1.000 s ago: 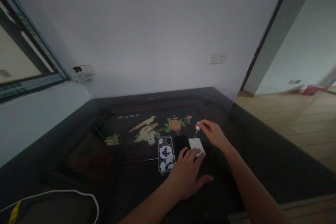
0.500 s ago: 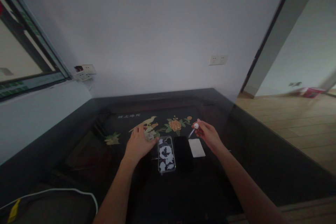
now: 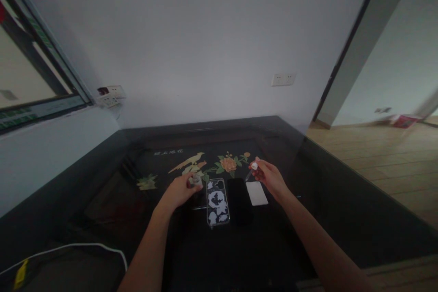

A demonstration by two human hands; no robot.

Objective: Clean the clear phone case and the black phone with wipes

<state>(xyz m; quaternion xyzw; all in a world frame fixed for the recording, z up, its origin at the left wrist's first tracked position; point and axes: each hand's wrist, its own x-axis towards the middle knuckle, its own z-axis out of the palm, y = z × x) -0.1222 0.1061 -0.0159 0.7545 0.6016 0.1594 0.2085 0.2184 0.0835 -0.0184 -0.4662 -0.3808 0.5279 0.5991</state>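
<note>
My left hand (image 3: pixel 178 190) is closed around a small clear bottle (image 3: pixel 196 180), just left of a patterned phone case (image 3: pixel 216 201) lying flat on the black table (image 3: pixel 342 200). My right hand (image 3: pixel 268 177) pinches a dropper (image 3: pixel 252 169) with a white bulb, its tip slanting down to the left, above the table. Beside the case lies a black phone (image 3: pixel 239 200), and right of it a white rectangular pad (image 3: pixel 256 192), just below my right hand.
The table top bears a painted bird and flowers (image 3: pixel 205 164) behind the items. A white cable (image 3: pixel 68 251) curls at the near left. Wall sockets (image 3: pixel 109 95) sit at the left corner. Wooden floor (image 3: pixel 386 164) lies to the right beyond the table edge.
My left hand left the white pad, crossed to the left of the phone case and closed on the small bottle. My right hand, still holding the dropper, drew slightly back from the pad.
</note>
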